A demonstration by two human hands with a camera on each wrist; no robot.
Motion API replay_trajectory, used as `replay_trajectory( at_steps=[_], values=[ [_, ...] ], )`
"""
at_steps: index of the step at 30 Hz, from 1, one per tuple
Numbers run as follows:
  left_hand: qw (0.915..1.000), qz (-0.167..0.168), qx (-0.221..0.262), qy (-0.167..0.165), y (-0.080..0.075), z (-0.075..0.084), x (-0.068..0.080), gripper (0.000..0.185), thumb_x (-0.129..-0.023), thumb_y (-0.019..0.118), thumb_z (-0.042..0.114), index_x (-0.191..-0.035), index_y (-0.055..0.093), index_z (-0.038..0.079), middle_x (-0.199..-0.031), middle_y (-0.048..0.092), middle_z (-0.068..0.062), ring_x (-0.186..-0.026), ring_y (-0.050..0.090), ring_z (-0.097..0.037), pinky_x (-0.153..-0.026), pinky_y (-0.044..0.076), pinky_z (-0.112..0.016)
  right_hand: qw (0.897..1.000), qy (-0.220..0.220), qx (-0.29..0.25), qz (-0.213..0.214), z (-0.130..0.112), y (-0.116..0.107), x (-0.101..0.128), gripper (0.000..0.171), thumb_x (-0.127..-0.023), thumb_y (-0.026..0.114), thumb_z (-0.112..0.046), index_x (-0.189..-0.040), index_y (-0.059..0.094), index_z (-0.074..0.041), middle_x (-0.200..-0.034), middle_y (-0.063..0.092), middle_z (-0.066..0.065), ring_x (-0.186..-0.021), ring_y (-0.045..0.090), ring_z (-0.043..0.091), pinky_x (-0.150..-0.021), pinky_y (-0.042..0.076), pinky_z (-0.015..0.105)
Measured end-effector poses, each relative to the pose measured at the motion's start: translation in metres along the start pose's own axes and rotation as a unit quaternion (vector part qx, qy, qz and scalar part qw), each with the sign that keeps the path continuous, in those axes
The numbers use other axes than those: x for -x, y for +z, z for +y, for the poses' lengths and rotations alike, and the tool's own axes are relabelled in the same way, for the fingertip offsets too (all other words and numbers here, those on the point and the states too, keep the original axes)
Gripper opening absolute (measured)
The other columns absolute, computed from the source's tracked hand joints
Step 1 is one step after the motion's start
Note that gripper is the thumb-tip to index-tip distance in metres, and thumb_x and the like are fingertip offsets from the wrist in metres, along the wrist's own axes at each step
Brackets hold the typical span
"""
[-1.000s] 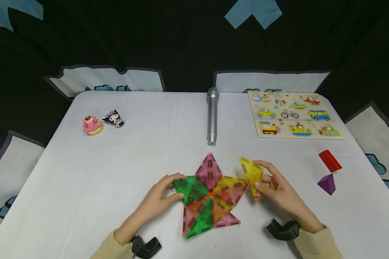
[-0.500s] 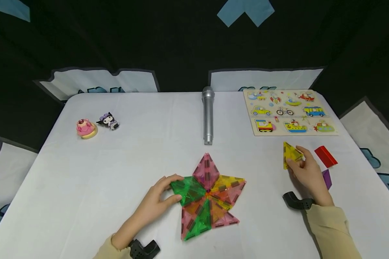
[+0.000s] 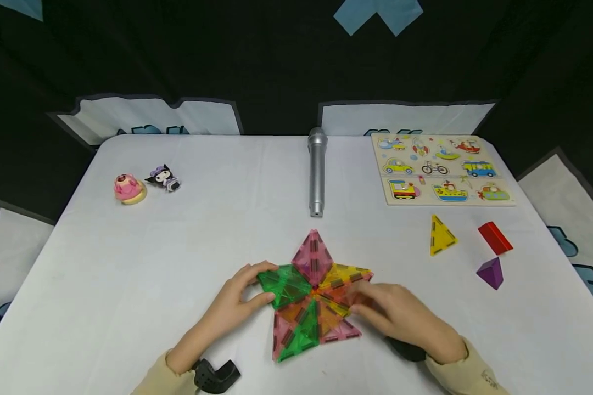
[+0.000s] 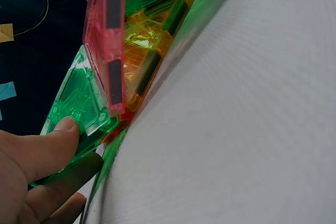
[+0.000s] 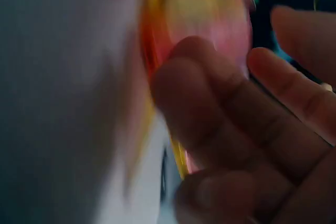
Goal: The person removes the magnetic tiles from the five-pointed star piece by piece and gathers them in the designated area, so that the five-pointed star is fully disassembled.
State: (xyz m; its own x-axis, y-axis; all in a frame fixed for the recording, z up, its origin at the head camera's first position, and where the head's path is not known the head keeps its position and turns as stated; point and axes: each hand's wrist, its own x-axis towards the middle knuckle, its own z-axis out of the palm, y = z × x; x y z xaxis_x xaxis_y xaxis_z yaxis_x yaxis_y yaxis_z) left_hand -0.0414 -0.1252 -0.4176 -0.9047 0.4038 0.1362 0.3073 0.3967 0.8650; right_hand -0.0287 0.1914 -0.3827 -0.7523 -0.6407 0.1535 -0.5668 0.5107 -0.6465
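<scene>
A star-like figure of see-through magnetic tiles (image 3: 306, 332), green, pink, yellow and orange, lies on the white table (image 3: 178, 252). At its left point, my left hand (image 3: 239, 299) holds the green tile (image 3: 284, 285) between thumb and fingers; in the left wrist view the thumb (image 4: 58, 148) lies on that green tile. My right hand (image 3: 400, 315) is at the star's right side, its fingers loosely bent over the pink and yellow tiles. Blur in the right wrist view hides whether the fingers (image 5: 194, 108) touch them. A yellow triangle tile (image 3: 442, 237) lies alone farther right.
Beside the yellow triangle lie a red block (image 3: 496, 238) and a purple pyramid (image 3: 491, 273). A picture puzzle board (image 3: 442, 170) is at the back right, a silver microphone (image 3: 317, 173) at the back middle. Two small figures, one pink (image 3: 129, 189) and one black-and-white (image 3: 163, 178), sit at the back left.
My right hand carried the yellow triangle tile away to the right, let it go beside the red block, and came back to the star. The left hand kept its hold.
</scene>
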Motion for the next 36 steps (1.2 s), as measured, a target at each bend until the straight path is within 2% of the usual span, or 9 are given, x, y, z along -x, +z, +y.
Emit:
replay_trajectory(
  at_steps=[3, 6, 12, 16, 21, 28, 33, 36],
  values=[
    [1.0000, 0.003, -0.001, -0.003, -0.001, -0.001, 0.001, 0.046, -0.080, 0.070, 0.017, -0.123, 0.053, 0.021, -0.126, 0.052, -0.006, -0.113, 0.049, -0.022, -0.105, 0.016, -0.046, 0.998, -0.015, 0.022, -0.060, -0.012, 0.016, -0.001, 0.035, -0.087, 0.060, -0.034, -0.116, 0.051, -0.017, -0.097, 0.060, -0.009, -0.077, 0.053, -0.001, -0.066, 0.047, 0.022],
    [0.9999, 0.006, 0.000, -0.009, 0.000, -0.001, 0.003, 0.047, -0.079, 0.070, 0.017, -0.122, 0.053, 0.021, -0.125, 0.053, -0.006, -0.109, 0.052, -0.022, -0.105, 0.016, -0.048, 0.996, -0.018, -0.023, -0.087, -0.016, 0.024, -0.001, 0.044, -0.084, 0.064, -0.035, -0.120, 0.047, -0.017, -0.103, 0.058, -0.008, -0.076, 0.050, 0.000, -0.066, 0.044, 0.019],
    [0.9997, 0.005, 0.009, -0.024, 0.002, -0.001, 0.006, 0.047, -0.080, 0.070, 0.019, -0.123, 0.053, 0.023, -0.126, 0.052, -0.006, -0.103, 0.056, -0.021, -0.104, 0.016, -0.050, 0.981, -0.052, -0.140, -0.123, -0.015, 0.029, 0.001, 0.024, -0.088, 0.060, -0.023, -0.111, 0.054, -0.018, -0.091, 0.053, -0.010, -0.068, 0.042, 0.001, -0.056, 0.040, 0.015],
    [0.9995, 0.005, 0.015, -0.025, 0.002, -0.001, 0.008, 0.047, -0.079, 0.070, 0.019, -0.123, 0.053, 0.021, -0.125, 0.053, -0.005, -0.100, 0.057, -0.019, -0.104, 0.015, -0.051, 0.974, -0.041, -0.173, -0.143, -0.013, 0.030, 0.002, 0.025, -0.089, 0.059, -0.021, -0.114, 0.056, -0.020, -0.101, 0.055, -0.010, -0.076, 0.046, 0.001, -0.062, 0.043, 0.018],
    [0.9996, 0.003, 0.020, -0.019, 0.002, -0.001, 0.007, 0.048, -0.080, 0.069, 0.017, -0.124, 0.052, 0.020, -0.124, 0.054, -0.005, -0.098, 0.059, -0.016, -0.105, 0.014, -0.050, 0.970, -0.025, -0.187, -0.155, -0.012, 0.029, 0.002, 0.029, -0.088, 0.061, -0.022, -0.116, 0.055, -0.021, -0.106, 0.057, -0.009, -0.088, 0.052, 0.003, -0.071, 0.045, 0.021],
    [0.9996, 0.002, 0.020, -0.020, 0.001, 0.001, 0.005, 0.047, -0.080, 0.069, 0.016, -0.123, 0.052, 0.021, -0.125, 0.053, -0.006, -0.099, 0.059, -0.017, -0.106, 0.014, -0.047, 0.965, -0.022, -0.190, -0.181, -0.008, 0.025, 0.002, 0.028, -0.089, 0.059, -0.023, -0.116, 0.054, -0.021, -0.109, 0.057, -0.010, -0.091, 0.052, 0.004, -0.077, 0.045, 0.022],
    [0.9998, 0.001, 0.009, -0.017, 0.000, 0.001, 0.004, 0.047, -0.080, 0.069, 0.017, -0.123, 0.052, 0.020, -0.124, 0.053, -0.006, -0.102, 0.057, -0.019, -0.105, 0.016, -0.049, 0.959, -0.044, -0.202, -0.194, -0.004, 0.021, 0.004, 0.025, -0.092, 0.054, -0.015, -0.117, 0.052, -0.018, -0.112, 0.057, -0.008, -0.098, 0.053, 0.006, -0.082, 0.045, 0.025],
    [0.9999, 0.000, 0.006, -0.016, -0.001, 0.001, 0.002, 0.047, -0.080, 0.069, 0.019, -0.124, 0.052, 0.022, -0.126, 0.052, -0.006, -0.105, 0.055, -0.021, -0.102, 0.019, -0.052, 0.956, -0.046, -0.216, -0.193, -0.003, 0.017, 0.006, 0.023, -0.093, 0.050, -0.008, -0.112, 0.055, -0.019, -0.119, 0.054, -0.005, -0.107, 0.050, 0.010, -0.088, 0.043, 0.028]
  ],
)
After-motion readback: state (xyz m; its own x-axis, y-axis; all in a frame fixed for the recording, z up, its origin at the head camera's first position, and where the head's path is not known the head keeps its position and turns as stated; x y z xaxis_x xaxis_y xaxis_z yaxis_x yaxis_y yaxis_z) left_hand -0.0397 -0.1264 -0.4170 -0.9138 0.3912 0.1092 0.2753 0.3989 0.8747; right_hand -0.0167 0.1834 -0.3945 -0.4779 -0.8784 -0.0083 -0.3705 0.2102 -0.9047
